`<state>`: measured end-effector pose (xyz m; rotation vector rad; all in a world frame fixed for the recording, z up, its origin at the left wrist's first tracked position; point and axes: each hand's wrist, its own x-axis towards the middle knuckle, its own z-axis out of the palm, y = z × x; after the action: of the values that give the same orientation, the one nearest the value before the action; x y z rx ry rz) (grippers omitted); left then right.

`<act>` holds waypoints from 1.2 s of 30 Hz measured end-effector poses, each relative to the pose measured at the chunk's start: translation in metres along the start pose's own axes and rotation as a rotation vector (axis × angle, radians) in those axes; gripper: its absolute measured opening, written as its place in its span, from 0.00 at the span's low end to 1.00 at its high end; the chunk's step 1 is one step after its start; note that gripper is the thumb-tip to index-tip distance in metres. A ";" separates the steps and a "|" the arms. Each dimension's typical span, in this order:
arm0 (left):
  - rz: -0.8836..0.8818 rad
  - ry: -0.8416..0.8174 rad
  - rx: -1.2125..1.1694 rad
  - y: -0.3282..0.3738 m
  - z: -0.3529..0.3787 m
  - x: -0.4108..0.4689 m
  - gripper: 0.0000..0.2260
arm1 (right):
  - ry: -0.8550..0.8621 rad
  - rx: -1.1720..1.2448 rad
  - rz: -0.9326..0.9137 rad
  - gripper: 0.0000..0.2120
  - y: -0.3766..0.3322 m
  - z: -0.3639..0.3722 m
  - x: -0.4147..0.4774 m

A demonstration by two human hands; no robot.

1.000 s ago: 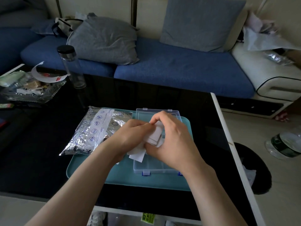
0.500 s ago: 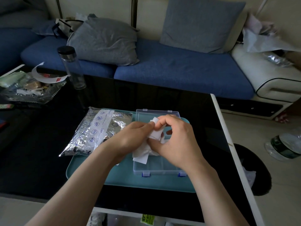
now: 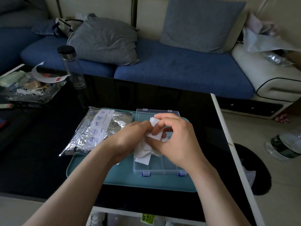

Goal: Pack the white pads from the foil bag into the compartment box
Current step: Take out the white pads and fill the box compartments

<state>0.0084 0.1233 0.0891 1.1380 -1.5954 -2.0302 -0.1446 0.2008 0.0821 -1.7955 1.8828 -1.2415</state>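
You had both hands over the compartment box (image 3: 162,169), and both were closed on the white pads (image 3: 154,136). Your right hand (image 3: 178,144) pinched a pad between thumb and curled fingers, one corner sticking up and away from you. Your left hand (image 3: 130,138) met the same bunch from the other side with its fingers curled in. Most of its fingertips were hidden behind the back of the hand. A longer white strip hung down from the bunch with its long axis pointing toward you, its lower end over the box's near-left part. I could not tell whether it touched the box.

The clear box sat on the teal tray (image 3: 130,181) with its blue latches (image 3: 146,173) facing you.

The foil bag (image 3: 117,123) lay just left of the box, partly on the tray and partly on the black counter (image 3: 40,144). Its long axis ran on a slant from near-left to far-right. A white strip (image 3: 97,128) ran along that axis, printed with small round blue icons and the word "Date:". The other writing on it was too small to read.
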 end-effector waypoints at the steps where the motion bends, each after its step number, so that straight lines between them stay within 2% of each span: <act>1: 0.010 0.001 0.006 0.000 0.000 -0.001 0.16 | -0.006 -0.002 0.020 0.13 -0.001 -0.001 0.000; 3: 0.025 0.023 0.023 0.000 -0.002 0.000 0.15 | -0.014 0.009 0.056 0.15 -0.003 -0.003 -0.001; 6: 0.030 0.008 0.110 0.001 -0.004 -0.001 0.21 | -0.046 0.038 0.097 0.18 -0.007 -0.008 -0.002; 11: 0.045 0.052 0.203 -0.002 -0.003 0.001 0.17 | -0.095 0.143 0.243 0.33 -0.011 -0.013 0.000; 12: 0.054 0.068 0.214 -0.002 -0.003 0.002 0.17 | -0.084 0.182 0.269 0.31 -0.010 -0.014 0.001; 16: 0.044 0.076 0.221 -0.003 -0.001 0.002 0.20 | 0.015 0.342 0.354 0.11 -0.007 -0.014 0.005; 19: 0.091 0.174 0.182 -0.005 0.000 0.003 0.11 | 0.145 0.463 0.471 0.09 0.001 -0.012 0.007; 20: 0.117 0.259 0.167 -0.004 -0.001 0.003 0.07 | 0.201 0.499 0.519 0.09 0.006 -0.013 0.008; 21: 0.137 0.361 0.157 -0.004 -0.003 0.004 0.09 | 0.234 0.497 0.553 0.09 0.012 -0.013 0.008; 24: 0.135 0.581 0.160 -0.007 -0.013 0.008 0.14 | 0.159 0.293 0.580 0.08 0.031 -0.010 0.004; 26: 0.113 0.646 0.203 -0.011 -0.019 0.011 0.14 | 0.053 0.222 0.589 0.09 0.038 -0.003 0.000; 31: 0.094 0.606 0.543 -0.016 -0.020 0.011 0.11 | 0.033 0.176 0.690 0.10 0.048 0.014 -0.001; 36: 0.091 0.475 0.854 -0.026 -0.020 0.018 0.24 | 0.043 0.170 0.745 0.09 0.051 0.035 0.007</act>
<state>0.0179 0.1062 0.0575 1.6052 -2.2152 -0.8683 -0.1574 0.1738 0.0274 -0.8385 2.0909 -1.0973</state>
